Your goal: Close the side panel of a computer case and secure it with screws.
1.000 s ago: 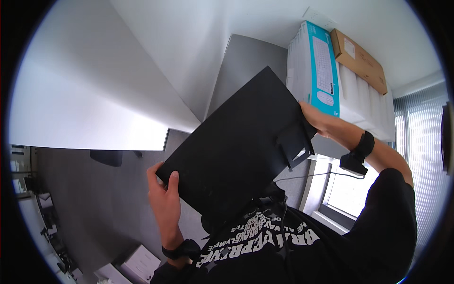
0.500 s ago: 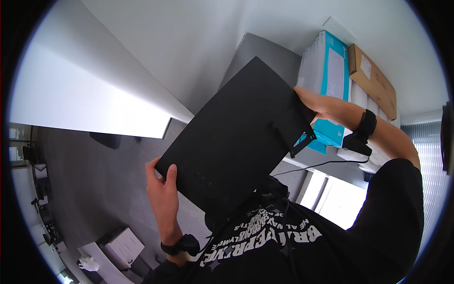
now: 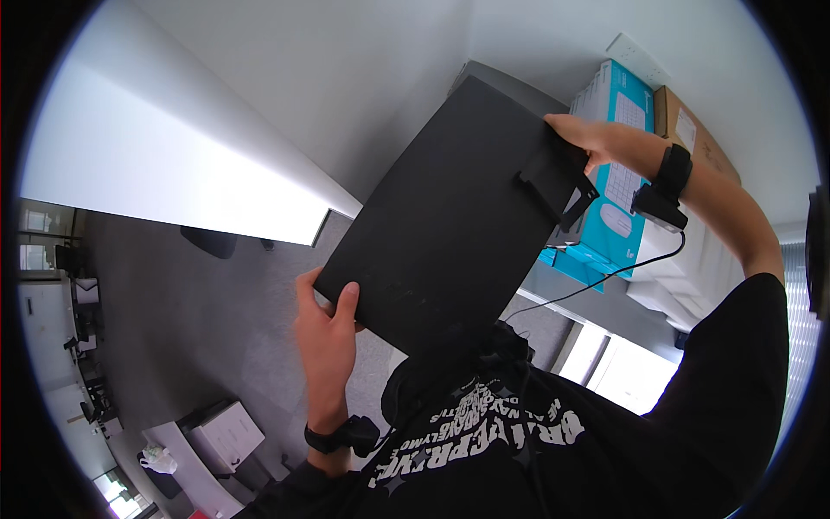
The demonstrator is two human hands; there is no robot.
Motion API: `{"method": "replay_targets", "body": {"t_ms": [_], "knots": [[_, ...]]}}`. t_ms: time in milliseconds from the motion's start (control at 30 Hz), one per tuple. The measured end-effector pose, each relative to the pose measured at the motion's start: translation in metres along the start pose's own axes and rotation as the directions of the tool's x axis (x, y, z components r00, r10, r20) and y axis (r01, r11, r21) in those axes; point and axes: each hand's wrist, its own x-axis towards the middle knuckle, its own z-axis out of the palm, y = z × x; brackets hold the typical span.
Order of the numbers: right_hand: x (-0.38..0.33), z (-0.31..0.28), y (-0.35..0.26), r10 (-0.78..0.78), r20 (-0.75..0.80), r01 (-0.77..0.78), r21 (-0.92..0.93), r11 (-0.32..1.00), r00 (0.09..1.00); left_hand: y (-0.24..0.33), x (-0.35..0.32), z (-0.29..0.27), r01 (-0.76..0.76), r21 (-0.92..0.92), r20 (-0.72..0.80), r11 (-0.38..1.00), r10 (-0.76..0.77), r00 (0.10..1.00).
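Observation:
I hold a large flat black panel (image 3: 450, 225) tilted in front of me, its plain back toward the camera. My left hand (image 3: 327, 333) grips its lower left corner, thumb lying on the face. My right hand (image 3: 592, 138) grips the upper right edge, beside a black bracket (image 3: 553, 177) that juts out of the panel. Each wrist carries a black band, and a thin black cable (image 3: 605, 277) hangs from the right one. My black printed shirt (image 3: 536, 441) fills the lower part of the view.
A teal and white box (image 3: 618, 186) and a brown cardboard box (image 3: 692, 134) sit stacked behind the panel's right edge. A long white surface (image 3: 164, 164) runs across the left. A small white box (image 3: 225, 432) and desks stand at the lower left on grey floor.
The panel has swung up and to the right with both hands still on it. My right hand now sits higher, next to the bracket, and the stacked boxes have shifted right in view.

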Motion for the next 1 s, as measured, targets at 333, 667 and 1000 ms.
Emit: {"method": "replay_targets", "body": {"t_ms": [333, 667, 1000], "knots": [[0.010, -0.012, 0.003, -0.033, 0.026, 0.035, -0.060, 0.998, 0.999, -0.003, -0.018, 0.014, -0.105, 0.182, -0.003, 0.978, 0.107, 0.994], [0.013, -0.019, -0.001, -0.175, -0.146, 0.154, -0.142, 0.978, 0.974, -0.012, -0.036, 0.026, -0.040, 0.135, 0.101, 0.990, 0.026, 0.995], [0.035, -0.037, 0.028, -0.171, -0.151, 0.164, -0.055, 0.985, 0.974, -0.012, -0.030, 0.038, -0.053, 0.084, 0.127, 0.995, 0.042, 0.991]]}}
